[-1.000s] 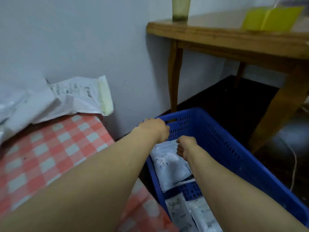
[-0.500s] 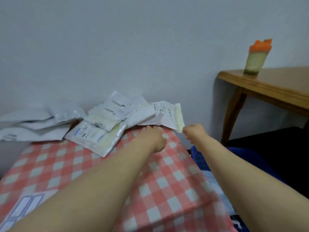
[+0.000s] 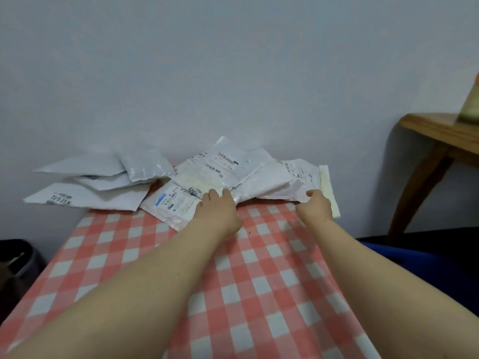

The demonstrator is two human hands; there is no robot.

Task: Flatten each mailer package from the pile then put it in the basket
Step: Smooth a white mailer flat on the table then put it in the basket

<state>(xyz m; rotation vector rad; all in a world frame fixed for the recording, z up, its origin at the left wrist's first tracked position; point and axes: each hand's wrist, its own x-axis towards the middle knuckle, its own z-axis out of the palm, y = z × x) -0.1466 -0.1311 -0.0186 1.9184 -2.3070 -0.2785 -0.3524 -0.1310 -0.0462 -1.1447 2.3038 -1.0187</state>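
Reaching across the checked tablecloth (image 3: 259, 281), the person is going for the pile of mailers (image 3: 160, 182), which is lying at the table's far edge against the wall. The pieces are overlapping loosely, so pulling one out is probably risking dragging its neighbours along. It may also be tipping some off the right side, where only a strip of the blue basket (image 3: 388, 257) is showing beside the table.

The crumpled white mailer (image 3: 274, 182) at the pile's right end is being taken. It is lying partly under a labelled one, so a quick tug could be creasing it further instead of flattening it. It is looking puffed and wrinkled, thin and slippery, with a printed label on top and a pale yellowish flap (image 3: 328, 187) sticking out on its right.

The right hand (image 3: 315, 207) is pinching its near right corner, thumb on top. The left hand (image 3: 217, 215) is resting its fingertips on the near edge of the plastic; whether it is gripping I cannot tell.
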